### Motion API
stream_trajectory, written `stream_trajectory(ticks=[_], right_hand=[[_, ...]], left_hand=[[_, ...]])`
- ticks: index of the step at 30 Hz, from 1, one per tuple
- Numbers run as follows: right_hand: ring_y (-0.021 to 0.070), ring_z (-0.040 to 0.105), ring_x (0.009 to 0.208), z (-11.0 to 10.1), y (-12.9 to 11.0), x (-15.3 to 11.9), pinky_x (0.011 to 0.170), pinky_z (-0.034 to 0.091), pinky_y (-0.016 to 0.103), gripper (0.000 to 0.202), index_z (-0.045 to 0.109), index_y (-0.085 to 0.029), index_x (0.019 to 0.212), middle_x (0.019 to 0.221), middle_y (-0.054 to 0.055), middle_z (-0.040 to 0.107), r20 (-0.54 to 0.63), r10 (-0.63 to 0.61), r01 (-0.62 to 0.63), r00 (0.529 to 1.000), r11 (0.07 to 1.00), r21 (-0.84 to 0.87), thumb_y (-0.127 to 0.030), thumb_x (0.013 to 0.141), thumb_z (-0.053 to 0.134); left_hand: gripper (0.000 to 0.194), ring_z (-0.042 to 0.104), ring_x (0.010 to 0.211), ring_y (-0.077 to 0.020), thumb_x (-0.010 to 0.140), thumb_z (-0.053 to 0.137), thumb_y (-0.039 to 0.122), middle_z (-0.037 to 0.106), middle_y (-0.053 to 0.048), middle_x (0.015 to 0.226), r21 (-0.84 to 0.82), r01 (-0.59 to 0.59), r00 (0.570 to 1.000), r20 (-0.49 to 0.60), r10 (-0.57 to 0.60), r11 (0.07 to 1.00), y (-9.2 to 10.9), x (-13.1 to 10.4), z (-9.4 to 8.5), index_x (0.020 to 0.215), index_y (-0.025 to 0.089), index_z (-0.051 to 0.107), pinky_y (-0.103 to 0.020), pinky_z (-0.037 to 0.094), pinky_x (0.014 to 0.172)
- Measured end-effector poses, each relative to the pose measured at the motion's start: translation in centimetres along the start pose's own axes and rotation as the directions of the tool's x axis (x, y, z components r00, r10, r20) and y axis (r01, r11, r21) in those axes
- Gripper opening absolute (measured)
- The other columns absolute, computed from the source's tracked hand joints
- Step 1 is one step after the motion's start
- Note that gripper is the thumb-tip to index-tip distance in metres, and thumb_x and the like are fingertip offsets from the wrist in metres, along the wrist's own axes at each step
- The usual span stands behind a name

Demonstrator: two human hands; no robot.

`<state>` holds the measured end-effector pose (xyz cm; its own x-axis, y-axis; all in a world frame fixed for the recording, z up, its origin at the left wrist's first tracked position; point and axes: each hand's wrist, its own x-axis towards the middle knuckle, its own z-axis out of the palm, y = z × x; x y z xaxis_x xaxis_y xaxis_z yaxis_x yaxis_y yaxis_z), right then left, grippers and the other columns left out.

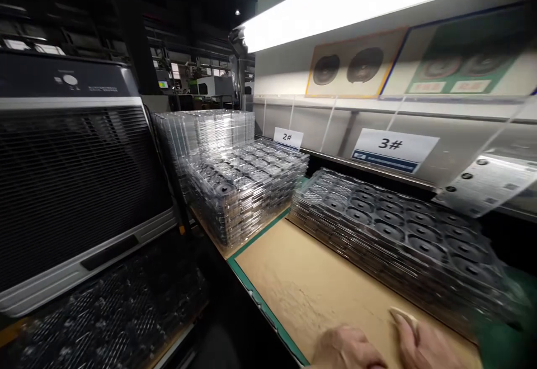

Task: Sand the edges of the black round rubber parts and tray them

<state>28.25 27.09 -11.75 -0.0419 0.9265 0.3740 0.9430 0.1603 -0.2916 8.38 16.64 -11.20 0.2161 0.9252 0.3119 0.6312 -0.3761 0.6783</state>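
Observation:
At the bottom edge my left hand (349, 348) is low over the tan board (302, 268), its fingers curled inward. Just right of it is my right hand (430, 346), also cut off by the frame, with its fingers drawn together and a beige tip, perhaps a finger cot, on one. Whatever lies between the fingers of either hand is hidden. Beyond my right hand stands a stack of clear plastic trays (377, 212) holding round black parts in their pockets.
Another stack of clear trays (251, 173) stands at the board's far left end, with taller nested trays (205, 131) behind it. A large black grilled machine (75, 179) is at left. More filled trays (113, 307) sit low below it. A "3#" sign (392, 148) hangs on the back panel.

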Motion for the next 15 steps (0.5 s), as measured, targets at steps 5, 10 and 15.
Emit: stream_trajectory(ticks=[5, 10, 15], right_hand=[[0.0314, 0.063, 0.069, -2.0, -2.2, -0.6, 0.065, 0.045, 0.042, 0.044, 0.051, -0.029, 0.072, 0.069, 0.011, 0.059, 0.054, -0.015, 0.011, 0.998, 0.998, 0.064, -0.062, 0.094, 0.032], [0.0301, 0.064, 0.077, -2.5, -2.8, -1.1, 0.071, 0.044, 0.039, 0.038, 0.049, -0.026, 0.076, 0.077, 0.011, 0.061, 0.003, -0.038, 0.038, 0.999, 0.999, -0.006, -0.055, 0.097, 0.034], [0.0287, 0.063, 0.083, -2.3, -3.0, -1.5, 0.073, 0.044, 0.037, 0.037, 0.052, -0.024, 0.081, 0.081, 0.01, 0.06, -0.037, -0.06, 0.058, 0.998, 0.996, -0.071, -0.049, 0.101, 0.034]], left_hand=[[0.02, 0.071, 0.082, -0.0275, 0.082, 0.07, 0.028, 0.077, -0.012, 0.087, -0.021, -0.02, 0.999, -0.026, 0.02, 1.0, 0.2, -0.4, -0.5, 0.096, 0.022, 0.082, -0.038, 0.058, 0.076], [0.019, 0.069, 0.083, -0.0255, 0.082, 0.067, 0.021, 0.076, -0.01, 0.087, -0.045, -0.031, 0.998, -0.058, 0.028, 0.999, 0.9, -0.8, -1.4, 0.095, 0.021, 0.081, -0.037, 0.055, 0.076], [0.019, 0.069, 0.083, -0.0241, 0.081, 0.066, 0.016, 0.075, -0.008, 0.086, -0.054, -0.03, 0.996, -0.085, 0.026, 0.998, 1.3, -1.0, -1.9, 0.093, 0.021, 0.08, -0.034, 0.053, 0.073]])
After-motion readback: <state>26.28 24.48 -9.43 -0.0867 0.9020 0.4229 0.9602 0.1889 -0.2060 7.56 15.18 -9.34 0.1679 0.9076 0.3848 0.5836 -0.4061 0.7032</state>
